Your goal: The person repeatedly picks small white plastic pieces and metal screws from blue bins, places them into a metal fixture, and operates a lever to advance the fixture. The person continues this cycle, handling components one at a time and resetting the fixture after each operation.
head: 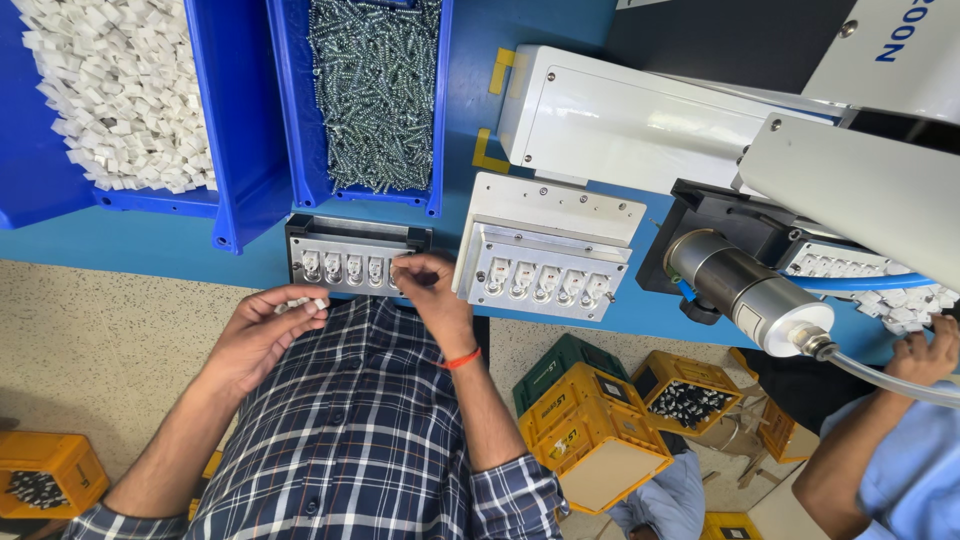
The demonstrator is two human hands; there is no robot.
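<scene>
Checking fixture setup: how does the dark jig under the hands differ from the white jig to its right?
The dark jig has a black frame; the white jig is pale throughout. The dark jig is smaller and sits square to the bench edge; the white jig is larger and slightly rotated. The right hand is at the dark jig's last slot; no hand is at the white jig. The left hand holds small white pieces. Both jigs carry one row of loaded slots.

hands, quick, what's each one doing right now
Left hand: fingers curled shut on a few small white plastic pieces.
Right hand: fingertips pinched at the dark metal fixture tray; anything held is hidden.
</scene>
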